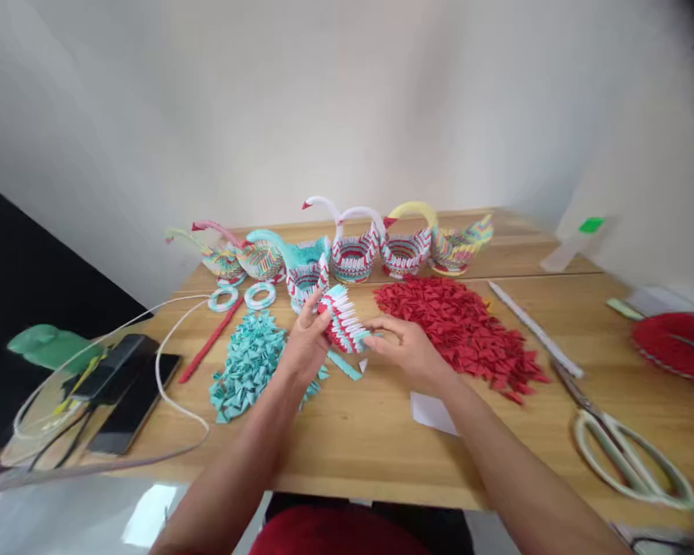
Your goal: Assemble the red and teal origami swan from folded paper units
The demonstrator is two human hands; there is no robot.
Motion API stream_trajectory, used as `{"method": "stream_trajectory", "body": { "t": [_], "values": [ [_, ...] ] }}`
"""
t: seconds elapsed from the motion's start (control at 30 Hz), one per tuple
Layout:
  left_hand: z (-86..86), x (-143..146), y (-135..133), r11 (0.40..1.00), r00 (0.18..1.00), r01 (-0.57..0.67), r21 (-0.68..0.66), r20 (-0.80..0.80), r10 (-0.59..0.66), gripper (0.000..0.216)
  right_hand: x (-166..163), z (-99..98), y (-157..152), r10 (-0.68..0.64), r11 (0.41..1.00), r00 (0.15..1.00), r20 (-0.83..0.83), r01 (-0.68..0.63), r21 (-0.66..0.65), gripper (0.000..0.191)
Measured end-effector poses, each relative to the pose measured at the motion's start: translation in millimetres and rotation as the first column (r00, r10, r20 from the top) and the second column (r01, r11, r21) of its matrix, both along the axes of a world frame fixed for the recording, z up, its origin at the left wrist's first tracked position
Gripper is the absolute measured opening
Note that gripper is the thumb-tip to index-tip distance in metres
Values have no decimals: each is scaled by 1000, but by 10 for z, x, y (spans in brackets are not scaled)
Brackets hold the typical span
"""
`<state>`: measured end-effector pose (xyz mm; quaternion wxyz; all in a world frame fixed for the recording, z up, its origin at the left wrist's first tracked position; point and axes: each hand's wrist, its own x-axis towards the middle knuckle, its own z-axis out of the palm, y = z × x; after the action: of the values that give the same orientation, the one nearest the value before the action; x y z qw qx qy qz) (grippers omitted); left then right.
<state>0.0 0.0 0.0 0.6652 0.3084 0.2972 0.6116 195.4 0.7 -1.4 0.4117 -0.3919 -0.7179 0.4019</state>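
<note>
Our left hand [306,337] grips the folded-paper piece [342,320] at nine o'clock, right hand [408,348] pinches four; probably light, crushable; we'd hold its sides.

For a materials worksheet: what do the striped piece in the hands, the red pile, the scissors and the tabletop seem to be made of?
Striped piece: probably matte folded paper; rows of small points show.
Red pile: likely paper too, matte, loose angular bits.
Scissors: metal-looking blades, dull grey; pale, smooth handles, possibly plastic.
Tabletop: wood or wood-look laminate, satin, with visible grain.
</note>
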Motion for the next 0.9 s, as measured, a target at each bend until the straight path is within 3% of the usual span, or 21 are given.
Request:
{"method": "stream_trajectory", "body": {
  "t": [0.13,0.37,0.9],
  "values": [
    [-15,1,-4,1000,1000,5,0,7,-5,65,0,-15,-11,1,1000,1000,9,-1,-6,28],
    [-51,-42,27,993,997,31,-111,67,-24,52,98,-17,29,-8,999,991,-130,2,-47,41],
    [-37,-28,14,990,992,47,-135,124,-30,46,81,-57,34,15,999,992,-122,-21,-45,43]
  ]
}}
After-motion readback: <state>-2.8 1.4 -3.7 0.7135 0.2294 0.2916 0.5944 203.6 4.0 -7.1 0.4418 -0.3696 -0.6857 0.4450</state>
